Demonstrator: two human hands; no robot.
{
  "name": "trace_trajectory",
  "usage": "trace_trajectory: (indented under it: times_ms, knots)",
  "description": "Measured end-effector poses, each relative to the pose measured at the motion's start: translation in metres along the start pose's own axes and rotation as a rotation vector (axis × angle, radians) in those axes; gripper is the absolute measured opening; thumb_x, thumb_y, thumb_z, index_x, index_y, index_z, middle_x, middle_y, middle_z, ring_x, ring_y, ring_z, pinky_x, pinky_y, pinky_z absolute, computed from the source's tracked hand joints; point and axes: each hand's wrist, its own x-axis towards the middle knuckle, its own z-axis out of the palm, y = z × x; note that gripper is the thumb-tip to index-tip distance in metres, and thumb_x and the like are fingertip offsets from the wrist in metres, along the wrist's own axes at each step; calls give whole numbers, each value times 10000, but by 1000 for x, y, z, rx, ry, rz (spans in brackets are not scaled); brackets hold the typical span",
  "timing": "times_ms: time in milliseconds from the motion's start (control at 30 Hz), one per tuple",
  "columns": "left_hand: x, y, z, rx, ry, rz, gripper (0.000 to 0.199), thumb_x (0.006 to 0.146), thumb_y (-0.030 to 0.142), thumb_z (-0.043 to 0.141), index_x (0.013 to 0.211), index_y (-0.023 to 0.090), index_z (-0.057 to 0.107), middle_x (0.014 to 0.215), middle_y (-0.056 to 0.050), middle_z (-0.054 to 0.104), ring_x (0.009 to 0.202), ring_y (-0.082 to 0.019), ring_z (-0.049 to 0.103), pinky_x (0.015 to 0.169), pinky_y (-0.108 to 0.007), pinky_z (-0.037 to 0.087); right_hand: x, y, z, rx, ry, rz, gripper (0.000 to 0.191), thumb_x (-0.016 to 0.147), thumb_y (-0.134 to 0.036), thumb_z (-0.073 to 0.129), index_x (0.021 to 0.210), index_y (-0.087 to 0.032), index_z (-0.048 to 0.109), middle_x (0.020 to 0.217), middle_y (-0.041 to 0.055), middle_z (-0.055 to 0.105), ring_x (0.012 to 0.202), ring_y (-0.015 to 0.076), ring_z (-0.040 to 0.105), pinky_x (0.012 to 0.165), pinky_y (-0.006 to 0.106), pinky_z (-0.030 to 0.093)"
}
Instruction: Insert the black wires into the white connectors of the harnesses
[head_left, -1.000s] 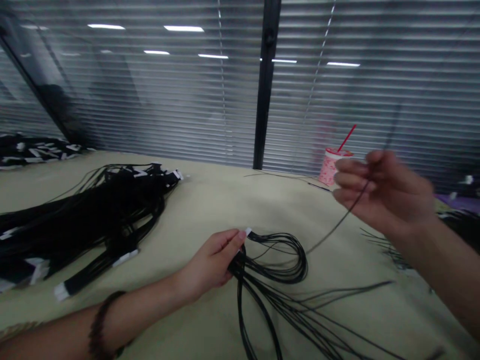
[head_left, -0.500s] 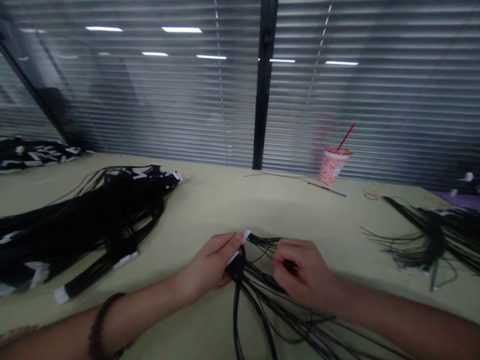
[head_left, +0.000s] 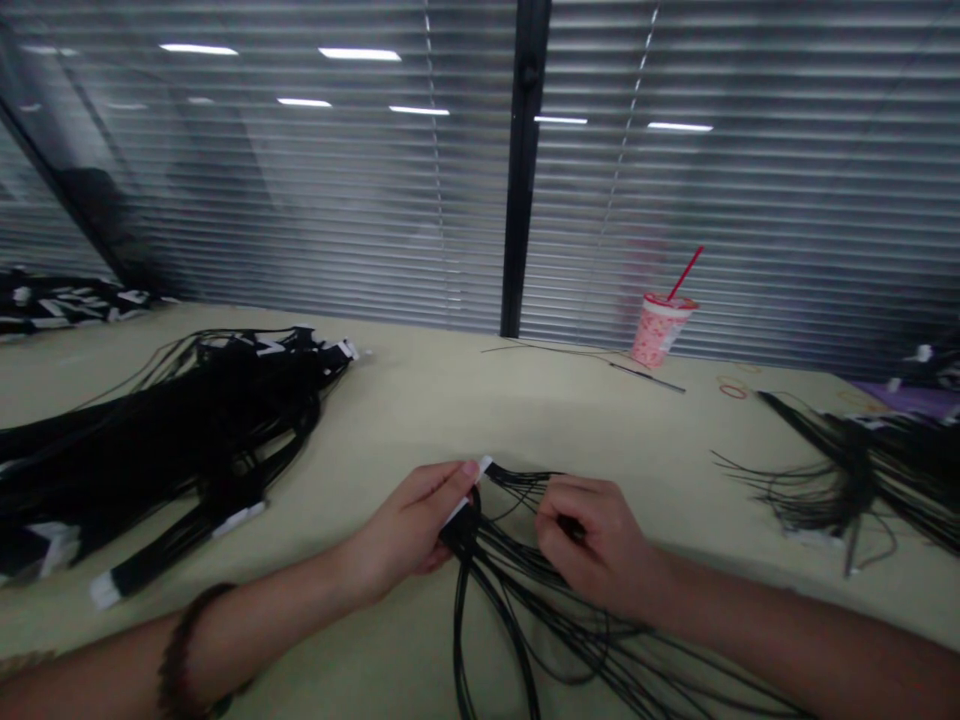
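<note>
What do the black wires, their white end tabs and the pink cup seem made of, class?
The black wires look like plastic-sheathed cable: smooth, faintly glossy, bending in loose curves. The white tab looks like matt tape or paper; the view cannot settle which. The pink cup looks like printed plastic or coated paper.

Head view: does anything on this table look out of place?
One thing stands out: a lone black wire lies stretched out by itself on the far side of the tabletop, beside the pink drink cup, while the other wires lie in bunches. A loose red rubber band sits nearby.
</note>
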Motion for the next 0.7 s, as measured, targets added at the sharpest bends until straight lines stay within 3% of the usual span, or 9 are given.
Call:
trace_trajectory:
  times_ms: [367, 700]
  knots:
    - [-1, 0, 0, 29, 35, -1, 352, 847, 439, 352, 639, 161, 411, 437, 89, 300, 304, -31, 227, 273, -140, 167, -1, 3, 3, -11, -2, -29, 170, 656, -60, 437, 534, -152, 362, 511, -35, 369, 495, 61, 343, 482, 196, 240]
    - [0, 2, 1, 26, -15, -5, 337, 841, 438, 369, 653, 163, 414, 468, 89, 297, 328, -33, 241, 285, -140, 192, 0, 3, 6, -86, -53, 6, 135, 750, -150, 472, 618, -153, 440, 568, -29, 425, 532, 70, 375, 509, 200, 272]
